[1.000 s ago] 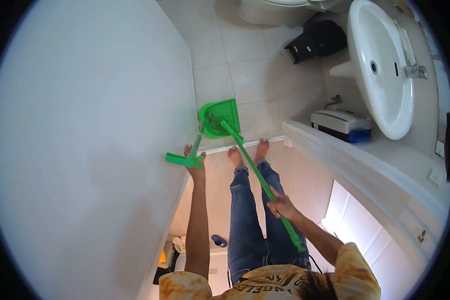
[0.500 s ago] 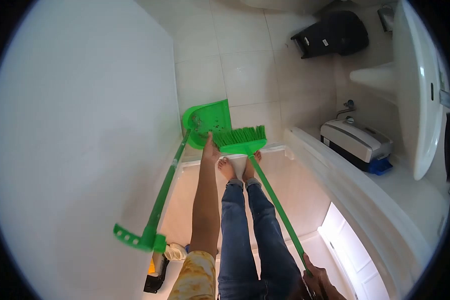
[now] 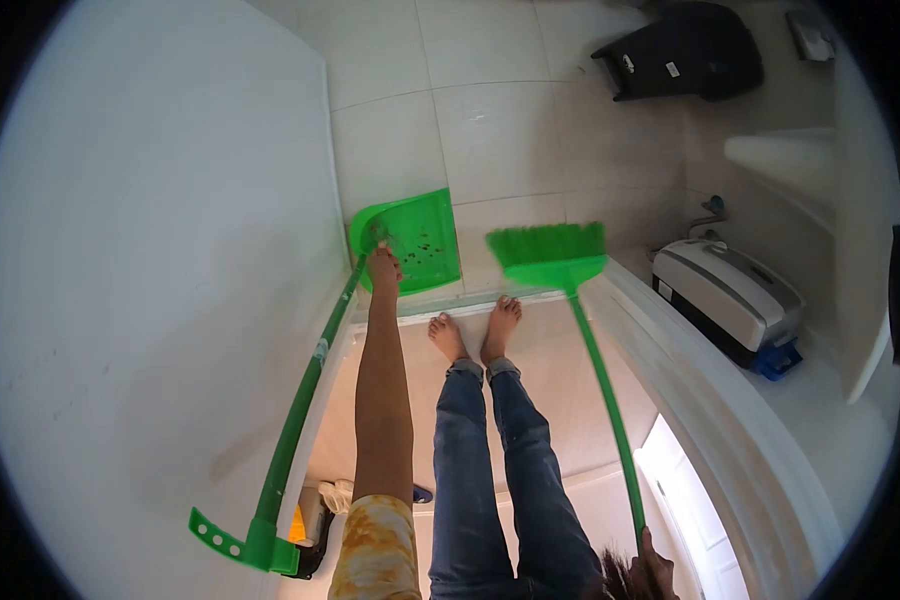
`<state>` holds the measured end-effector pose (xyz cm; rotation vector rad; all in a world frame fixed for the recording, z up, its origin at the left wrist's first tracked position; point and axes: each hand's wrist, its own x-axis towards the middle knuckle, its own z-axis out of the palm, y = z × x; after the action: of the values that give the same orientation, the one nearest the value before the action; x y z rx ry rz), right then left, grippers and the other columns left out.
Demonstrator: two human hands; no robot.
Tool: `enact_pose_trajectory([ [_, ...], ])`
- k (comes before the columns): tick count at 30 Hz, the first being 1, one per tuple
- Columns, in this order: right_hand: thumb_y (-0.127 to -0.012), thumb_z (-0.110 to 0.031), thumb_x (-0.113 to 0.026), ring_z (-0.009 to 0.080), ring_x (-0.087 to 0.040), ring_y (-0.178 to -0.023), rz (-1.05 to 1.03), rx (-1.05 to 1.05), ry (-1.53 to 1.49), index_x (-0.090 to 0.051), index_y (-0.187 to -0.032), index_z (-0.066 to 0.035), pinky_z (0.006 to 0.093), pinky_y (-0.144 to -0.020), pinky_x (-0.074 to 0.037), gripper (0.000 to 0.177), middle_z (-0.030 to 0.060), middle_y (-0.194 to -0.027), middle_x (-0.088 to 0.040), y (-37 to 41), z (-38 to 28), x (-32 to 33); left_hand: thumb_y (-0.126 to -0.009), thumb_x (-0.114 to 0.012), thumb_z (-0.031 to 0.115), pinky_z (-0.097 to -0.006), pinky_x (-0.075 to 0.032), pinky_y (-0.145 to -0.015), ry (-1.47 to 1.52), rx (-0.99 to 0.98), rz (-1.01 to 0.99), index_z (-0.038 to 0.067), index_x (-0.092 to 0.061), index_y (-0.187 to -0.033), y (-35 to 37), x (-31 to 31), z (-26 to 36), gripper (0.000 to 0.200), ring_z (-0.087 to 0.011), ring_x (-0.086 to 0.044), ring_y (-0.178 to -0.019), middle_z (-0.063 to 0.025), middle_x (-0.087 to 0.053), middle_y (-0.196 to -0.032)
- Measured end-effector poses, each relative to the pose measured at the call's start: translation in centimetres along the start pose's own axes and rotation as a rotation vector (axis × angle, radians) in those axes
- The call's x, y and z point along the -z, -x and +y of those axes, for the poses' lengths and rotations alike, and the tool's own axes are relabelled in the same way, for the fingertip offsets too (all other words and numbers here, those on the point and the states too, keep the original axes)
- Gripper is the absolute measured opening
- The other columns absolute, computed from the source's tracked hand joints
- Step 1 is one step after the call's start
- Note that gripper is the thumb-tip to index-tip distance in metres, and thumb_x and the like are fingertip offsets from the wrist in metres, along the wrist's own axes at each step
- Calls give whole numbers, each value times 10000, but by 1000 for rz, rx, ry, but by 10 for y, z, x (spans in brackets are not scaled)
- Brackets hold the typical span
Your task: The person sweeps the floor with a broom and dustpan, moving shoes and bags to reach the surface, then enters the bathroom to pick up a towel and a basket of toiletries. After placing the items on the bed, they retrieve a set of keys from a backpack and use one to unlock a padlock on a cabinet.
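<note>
A green dustpan (image 3: pixel 430 240) lies on the tiled floor against the wall, with dark bits and fluff in it. Its long green handle (image 3: pixel 305 400) leans back toward the lower left. My left hand (image 3: pixel 384 268) reaches over the pan's left side near the handle's base, fingers closed together; what they hold, if anything, is too small to make out. My right hand (image 3: pixel 652 570), at the bottom right, is wrapped round the green broom's stick (image 3: pixel 610 400). The broom head (image 3: pixel 553 255) is right of the dustpan, apart from it, bristles pointing away from me.
A white wall (image 3: pixel 170 250) stands at the left. My bare feet (image 3: pixel 475 330) are by the door sill. To the right are a door frame (image 3: pixel 710 390) and a grey and black box (image 3: pixel 730 295). A black bin-like object (image 3: pixel 685 55) lies at the top right.
The broom head has moved right, away from the dustpan and my left hand. My left hand has shifted left from the pan's near edge to the base of its handle.
</note>
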<state>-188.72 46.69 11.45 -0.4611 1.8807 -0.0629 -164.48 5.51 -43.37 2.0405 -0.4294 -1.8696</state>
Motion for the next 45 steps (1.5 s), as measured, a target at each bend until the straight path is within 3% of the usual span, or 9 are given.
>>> enact_pose_trajectory([
  [5, -788, 18, -473, 119, -356, -449, 87, -32, 108, -298, -1323, -65, 273, -389, -292, 568, 48, -553, -379, -25, -42, 7, -793, -538, 464, -384, -422, -554, -245, 148, 2, 120, -480, -992, -21, 16, -4, 402, -200, -495, -689, -61, -496, -809],
  [12, -760, 2, -503, 147, -433, -453, 20, -142, 180, -256, -1319, -19, 274, -434, -369, 611, 94, -544, -430, -39, -49, 13, -719, -646, 395, -593, -199, -961, -229, 272, -246, 136, -237, -1341, -10, 34, -3, 788, -406, -110, -1276, -183, -186, -1391],
  [16, -738, 2, -520, 119, -416, -430, -6, -172, 177, -216, -1345, -42, 249, -431, -372, 680, 71, -502, -424, -45, -44, 9, -578, -742, 117, -398, -477, -607, 344, 286, -442, 115, -545, -1059, -59, 79, -44, 520, -291, -568, -838, -165, -565, -1023],
  [18, -750, 26, -505, 82, -417, -425, -31, -237, -130, -209, -1359, -116, 223, -418, -373, 692, 3, -508, -421, -61, -64, 14, -555, -714, 44, -332, -472, -633, -304, -57, 102, 57, -561, -1037, -6, 35, -21, 506, -245, -557, -836, -159, -559, -1020],
  [21, -740, 57, -432, 47, -376, -418, 37, -126, -436, -198, -1369, -151, 204, -380, -323, 703, -31, -544, -425, -124, -70, 10, -547, -707, 27, -323, -438, -752, -417, -494, -89, -27, -482, -1139, 62, 19, -21, 636, -205, -503, -950, -157, -515, -1108],
  [29, -750, 7, -453, 54, -389, -395, -162, -42, -1103, -203, -1360, -96, 201, -353, -338, 667, -11, -561, -441, -181, -136, -101, -602, -730, 27, -400, -280, -964, 52, -374, 443, 62, -253, -1315, 272, 53, 45, 859, -227, -242, -1246, -133, -159, -1376],
  [35, -753, 30, -423, 54, -363, -384, 54, -76, -1021, -209, -1357, -80, 201, -348, -316, 650, -22, -535, -404, -97, -124, -124, -723, -613, -16, -376, -313, -972, -253, -897, 130, 80, -436, -1191, 382, 54, 151, 510, -245, -330, -1210, -145, -363, -1300],
  [41, -804, -1, -433, 66, -366, -380, -127, -150, -1608, -164, -1372, -158, 201, -354, -319, 647, -26, -534, -382, -147, -189, -200, -786, -485, -66, -383, -356, -941, -422, -811, -220, 8, -506, -670, 366, 79, 179, 139, -284, -479, -1092, -167, -594, -1002],
  [45, -806, -6, -435, 81, -370, -374, -116, -29, -1584, -129, -1375, -134, 221, -357, -331, 659, -24, -525, -380, -71, -190, -215, -786, -478, -73, -375, -362, -935, -480, -876, -345, 14, -520, -698, 349, 97, 172, 131, -286, -478, -1091, -163, -597, -996],
])
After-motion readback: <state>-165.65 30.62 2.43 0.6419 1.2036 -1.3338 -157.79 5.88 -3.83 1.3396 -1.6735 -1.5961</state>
